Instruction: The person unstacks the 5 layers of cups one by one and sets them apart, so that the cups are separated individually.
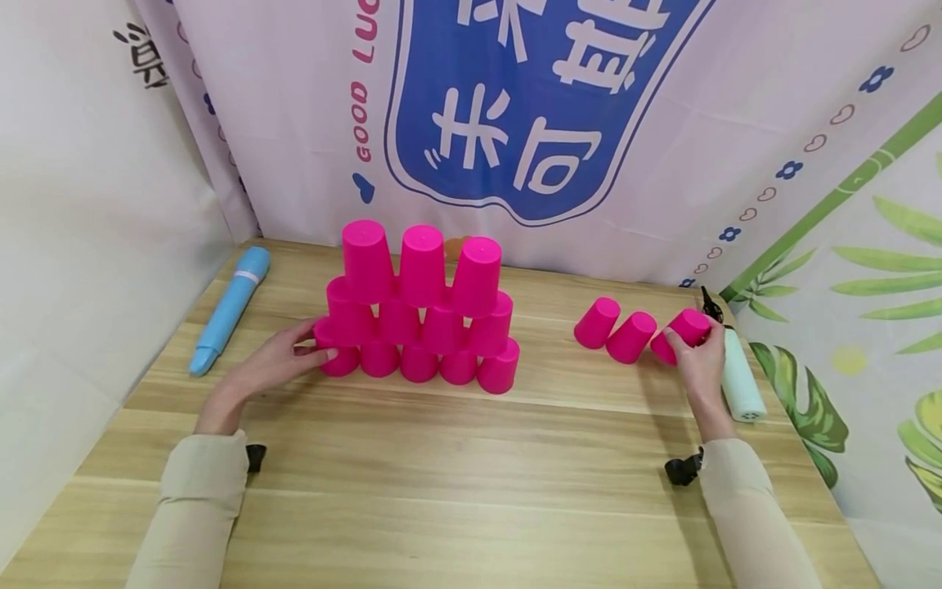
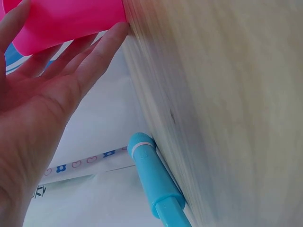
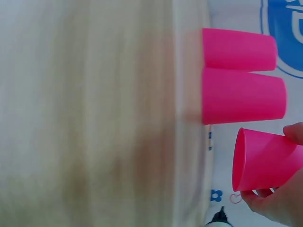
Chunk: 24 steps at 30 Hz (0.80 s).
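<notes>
Upside-down pink cups (image 1: 419, 362) are stacked in three tiers, with three cups on the top tier. My left hand (image 1: 275, 357) is at the leftmost bottom cup (image 2: 75, 23), its thumb on one side and its fingers on the other; some fingertips are hidden behind the cup. On the right, my right hand (image 1: 699, 360) grips another pink cup (image 3: 262, 161) between thumb and fingers. That cup is mouth down and raised off the table in the right wrist view. Beside it, two more pink cups (image 1: 597, 322) stand upside down, close together.
A blue microphone-shaped object (image 1: 231, 311) lies at the table's left edge. Near the right edge, a pale green cylinder (image 1: 742, 376) with a black end lies behind my right hand. Printed cloth (image 1: 309, 164) hangs behind the wooden table (image 1: 441, 491).
</notes>
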Tool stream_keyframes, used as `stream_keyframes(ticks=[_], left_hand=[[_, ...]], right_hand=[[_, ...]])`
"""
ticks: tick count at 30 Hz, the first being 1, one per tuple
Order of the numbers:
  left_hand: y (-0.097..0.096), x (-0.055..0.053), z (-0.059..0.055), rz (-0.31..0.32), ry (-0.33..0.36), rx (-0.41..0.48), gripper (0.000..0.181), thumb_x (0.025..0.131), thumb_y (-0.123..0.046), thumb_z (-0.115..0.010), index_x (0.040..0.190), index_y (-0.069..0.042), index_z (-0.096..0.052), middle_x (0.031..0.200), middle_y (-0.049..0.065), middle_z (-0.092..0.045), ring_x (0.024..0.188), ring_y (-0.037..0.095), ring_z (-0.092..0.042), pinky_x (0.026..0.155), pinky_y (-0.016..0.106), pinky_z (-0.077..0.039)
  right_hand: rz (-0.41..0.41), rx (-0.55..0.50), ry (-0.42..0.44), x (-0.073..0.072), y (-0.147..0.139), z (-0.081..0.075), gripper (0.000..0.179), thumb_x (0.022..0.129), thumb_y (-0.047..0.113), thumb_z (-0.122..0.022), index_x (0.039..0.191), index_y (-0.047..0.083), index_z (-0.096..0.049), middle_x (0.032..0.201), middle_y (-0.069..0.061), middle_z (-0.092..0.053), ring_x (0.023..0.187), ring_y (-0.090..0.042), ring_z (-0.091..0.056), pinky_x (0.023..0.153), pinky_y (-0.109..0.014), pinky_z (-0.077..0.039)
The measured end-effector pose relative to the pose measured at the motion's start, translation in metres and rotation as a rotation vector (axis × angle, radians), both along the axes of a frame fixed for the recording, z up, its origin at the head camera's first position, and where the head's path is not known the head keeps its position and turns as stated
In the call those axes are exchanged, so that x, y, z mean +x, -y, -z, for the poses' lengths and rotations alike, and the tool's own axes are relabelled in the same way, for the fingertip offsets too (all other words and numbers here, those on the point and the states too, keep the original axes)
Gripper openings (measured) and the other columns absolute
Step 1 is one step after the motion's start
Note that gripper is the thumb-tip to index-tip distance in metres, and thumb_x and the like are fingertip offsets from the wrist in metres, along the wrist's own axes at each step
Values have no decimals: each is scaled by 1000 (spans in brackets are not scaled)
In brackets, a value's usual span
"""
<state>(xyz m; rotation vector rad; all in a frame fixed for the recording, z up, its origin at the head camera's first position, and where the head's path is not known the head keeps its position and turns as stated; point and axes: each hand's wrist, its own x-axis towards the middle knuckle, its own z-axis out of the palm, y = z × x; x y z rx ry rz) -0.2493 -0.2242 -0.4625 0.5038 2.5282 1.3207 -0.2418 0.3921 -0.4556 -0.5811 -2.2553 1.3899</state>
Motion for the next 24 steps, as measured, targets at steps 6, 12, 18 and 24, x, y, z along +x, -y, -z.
stream_keyframes(ticks=[6,12,18,24], left_hand=[[0,-3,3,10,-31,2,67,95,-33,-61,148,-4,-32,146,20,-39,129,44,-40,101,58,-40],[-1,-2,3,2,-30,-7,67,95,-34,-61,148,-6,-32,145,19,-40,128,43,-41,101,59,-41],[-1,-1,3,-3,-24,-20,68,95,-34,-61,149,-7,-32,145,19,-40,128,43,-41,100,58,-42],[-1,0,0,1,-32,-3,67,95,-32,-61,148,-5,-32,145,20,-40,127,43,-42,100,58,-42]], right_hand=[[3,49,48,-4,-7,13,67,91,21,-65,145,7,-29,138,-14,-46,124,-25,-48,105,-35,-42],[-5,78,41,-7,-7,16,67,90,20,-67,143,5,-29,137,-15,-47,123,-26,-49,105,-37,-42],[-27,72,48,-6,-5,14,67,90,16,-66,143,2,-27,138,-18,-45,125,-29,-47,106,-39,-41],[-39,64,65,-7,-8,18,69,90,15,-66,144,1,-25,140,-20,-42,127,-31,-45,107,-41,-40]])
